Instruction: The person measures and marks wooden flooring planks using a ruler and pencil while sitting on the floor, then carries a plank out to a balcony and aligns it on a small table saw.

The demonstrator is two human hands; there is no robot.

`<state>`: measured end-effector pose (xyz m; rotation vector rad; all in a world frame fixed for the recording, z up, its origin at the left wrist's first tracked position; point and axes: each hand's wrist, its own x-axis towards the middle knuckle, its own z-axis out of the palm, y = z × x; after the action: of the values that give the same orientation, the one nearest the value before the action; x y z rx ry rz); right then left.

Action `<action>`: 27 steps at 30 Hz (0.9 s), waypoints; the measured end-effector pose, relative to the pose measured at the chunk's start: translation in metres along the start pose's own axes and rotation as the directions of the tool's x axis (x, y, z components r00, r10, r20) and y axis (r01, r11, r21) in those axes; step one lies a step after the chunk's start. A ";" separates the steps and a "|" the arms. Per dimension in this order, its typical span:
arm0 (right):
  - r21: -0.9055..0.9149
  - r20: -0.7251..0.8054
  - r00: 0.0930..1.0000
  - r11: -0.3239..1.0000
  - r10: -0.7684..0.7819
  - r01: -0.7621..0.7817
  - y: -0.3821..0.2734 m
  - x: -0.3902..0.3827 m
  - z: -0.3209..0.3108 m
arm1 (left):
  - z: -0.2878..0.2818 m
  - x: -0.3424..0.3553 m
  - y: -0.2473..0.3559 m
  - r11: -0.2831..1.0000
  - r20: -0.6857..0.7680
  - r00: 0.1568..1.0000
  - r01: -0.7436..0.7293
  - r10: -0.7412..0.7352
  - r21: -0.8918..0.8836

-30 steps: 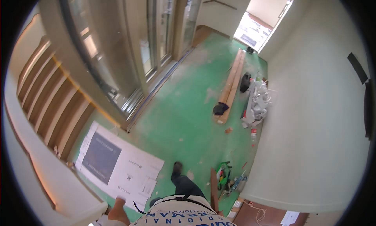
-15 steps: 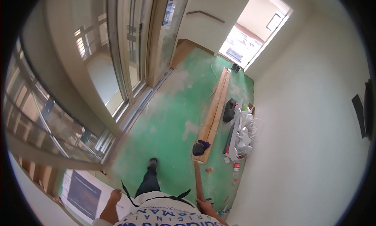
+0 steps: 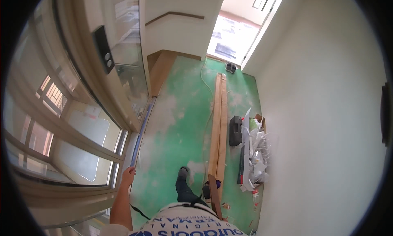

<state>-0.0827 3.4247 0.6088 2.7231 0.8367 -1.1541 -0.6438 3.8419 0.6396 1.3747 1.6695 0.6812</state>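
Note:
My left arm reaches forward beside the glazed sliding doors, with my left hand (image 3: 129, 176) in a loose fist above the floor edge; nothing shows in its fingers. A narrow brown wooden board (image 3: 214, 194) slants up at the right side of my body. Its lower end is in my right hand, which is almost wholly hidden by my shirt. The board's upper end overlaps long flat cardboard boxes (image 3: 217, 125) lying on the floor, and partly covers a dark bundle (image 3: 206, 191) resting on them.
Right of the boxes lie a black tool case (image 3: 235, 130), an open carton (image 3: 244, 154) with white plastic wrapping, and a clear bottle (image 3: 256, 197). Shoes (image 3: 230, 67) sit by the bright doorway. A cable (image 3: 203, 74) crosses the green floor (image 3: 168, 125). A blue-lined door track (image 3: 140, 137) runs along the left.
I have stepped forward along the room, so the boxes and carton are nearer. My left hand has risen and moved forward. The board has come along with me, and my right hand has slipped mostly from sight.

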 end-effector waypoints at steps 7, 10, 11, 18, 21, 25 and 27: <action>0.084 0.061 0.997 0.996 0.036 -0.041 -0.229 0.138 -0.211 | 0.013 0.058 0.006 0.400 0.689 0.708 -0.682 0.153 0.612; 0.035 0.197 0.971 0.989 0.133 -0.142 -0.292 0.205 -0.289 | 0.054 0.104 0.040 0.661 0.561 0.810 -0.329 -0.169 0.675; 0.047 0.107 0.990 0.994 0.094 -0.100 -0.316 0.231 -0.311 | 0.071 0.138 0.057 0.637 0.532 0.741 -0.186 -0.410 0.749; 0.274 -0.077 0.997 0.961 -0.005 0.026 -0.538 0.391 -0.439 | 0.136 0.494 0.154 0.592 0.678 0.645 -0.408 -0.351 0.695; 0.207 -0.169 0.981 0.976 0.098 -0.062 -0.571 0.475 -0.480 | 0.237 0.721 0.263 0.794 0.229 0.907 0.161 -0.353 0.586; 0.328 -0.155 0.985 0.944 0.071 -0.016 -0.667 0.580 -0.529 | 0.282 1.036 0.453 0.996 0.136 0.987 -0.092 0.091 0.002; 0.286 -0.226 0.971 0.958 0.074 -0.006 -0.680 0.629 -0.566 | 0.358 1.137 0.569 0.953 0.138 0.967 -0.174 0.213 -0.248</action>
<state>0.2970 4.4389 0.6828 3.1451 0.6790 -1.0285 -0.0921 5.0418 0.6317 1.3942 1.2917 0.8266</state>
